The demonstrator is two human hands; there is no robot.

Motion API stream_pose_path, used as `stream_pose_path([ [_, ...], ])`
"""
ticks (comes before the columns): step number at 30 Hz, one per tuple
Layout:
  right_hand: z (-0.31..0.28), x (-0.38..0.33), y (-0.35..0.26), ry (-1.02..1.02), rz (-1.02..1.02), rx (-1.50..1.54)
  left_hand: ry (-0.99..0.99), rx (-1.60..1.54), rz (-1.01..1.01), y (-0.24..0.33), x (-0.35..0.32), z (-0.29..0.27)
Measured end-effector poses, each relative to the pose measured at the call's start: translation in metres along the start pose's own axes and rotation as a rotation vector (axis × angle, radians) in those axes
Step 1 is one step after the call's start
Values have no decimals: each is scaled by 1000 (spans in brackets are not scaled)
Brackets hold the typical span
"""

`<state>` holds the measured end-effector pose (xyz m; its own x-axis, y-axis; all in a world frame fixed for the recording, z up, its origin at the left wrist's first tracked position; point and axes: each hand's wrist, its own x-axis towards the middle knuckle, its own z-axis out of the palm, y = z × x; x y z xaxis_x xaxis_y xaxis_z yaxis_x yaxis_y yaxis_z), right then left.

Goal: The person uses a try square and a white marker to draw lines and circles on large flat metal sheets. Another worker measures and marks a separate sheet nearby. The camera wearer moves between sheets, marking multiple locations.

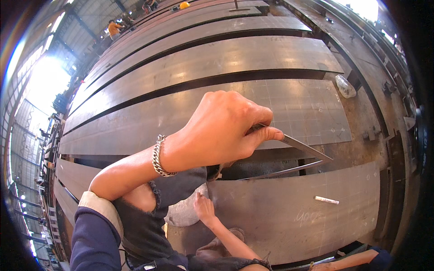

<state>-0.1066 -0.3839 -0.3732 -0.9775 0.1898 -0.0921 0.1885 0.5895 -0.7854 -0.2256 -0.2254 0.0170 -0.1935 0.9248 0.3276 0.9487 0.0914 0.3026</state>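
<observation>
My left hand [230, 128], with a chain bracelet at its wrist, is raised over the steel plates. Thumb and fingers pinch one leg of a thin L-shaped steel square [303, 148]; its corner points right, and the other leg runs back over the near plate [275, 203]. Lower down and much farther from view, what appears to be my right hand [205, 208] has its fingers drawn together. It sits at the edge of a rounded grey thing [181, 213]; whatever is between its fingers is too small to make out. A white marker [326, 199] lies on the near plate.
Long steel plates [199, 115] lie in rows with dark gaps between them. A clear plastic bag [345, 86] rests by their right ends. Another bare forearm [348, 260] with a navy sleeve shows at lower right. A person in orange [114, 29] is far off.
</observation>
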Motion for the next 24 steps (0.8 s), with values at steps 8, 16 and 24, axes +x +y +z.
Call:
stream_pose_path([
  [8, -7, 23, -4, 78, -85, -98, -34, 22, 9, -1, 8, 5],
  [16, 8, 11, -5, 38, -99, 33, -50, 51, -7, -4, 9, 5],
  [24, 21, 13, 7, 13, -180, -66, 33, 36, 53, -15, 6, 10],
])
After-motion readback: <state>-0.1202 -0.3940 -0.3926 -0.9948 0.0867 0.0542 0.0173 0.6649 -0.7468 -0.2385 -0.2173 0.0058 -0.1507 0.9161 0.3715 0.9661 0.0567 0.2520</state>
